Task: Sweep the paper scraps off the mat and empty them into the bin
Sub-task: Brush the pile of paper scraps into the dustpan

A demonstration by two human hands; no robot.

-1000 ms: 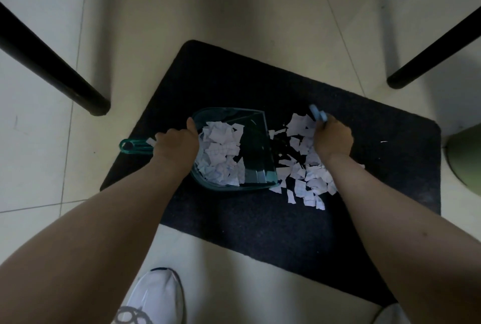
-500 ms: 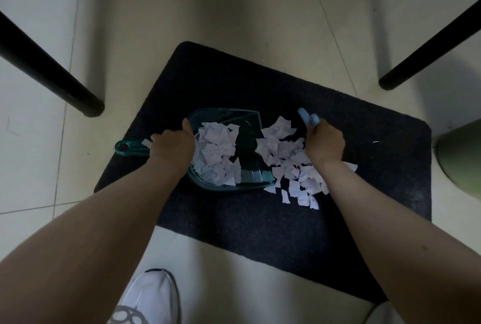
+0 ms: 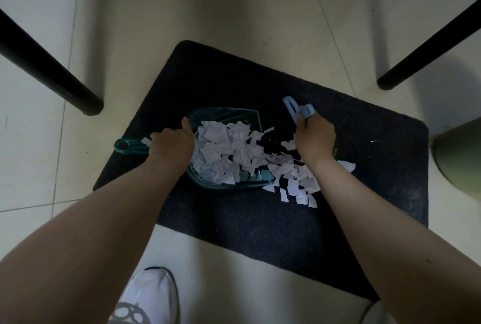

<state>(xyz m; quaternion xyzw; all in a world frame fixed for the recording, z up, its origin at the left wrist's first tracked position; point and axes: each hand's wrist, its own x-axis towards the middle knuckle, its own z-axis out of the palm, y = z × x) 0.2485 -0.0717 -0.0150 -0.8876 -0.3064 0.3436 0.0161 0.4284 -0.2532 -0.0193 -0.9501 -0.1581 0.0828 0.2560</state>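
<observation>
Gripping the dustpan (image 3: pixel 226 115) handle, left hand (image 3: pixel 173 145); right hand (image 3: pixel 315 139) clasps brush (image 3: pixel 296 111); no legible writing.

Pale tiled floor (image 3: pixel 234 24); perhaps chair legs (image 3: pixel 49 68).

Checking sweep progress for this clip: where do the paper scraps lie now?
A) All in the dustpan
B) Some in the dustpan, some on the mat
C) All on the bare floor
B: paper scraps fill the dustpan, others lie on the mat beside it.
</observation>
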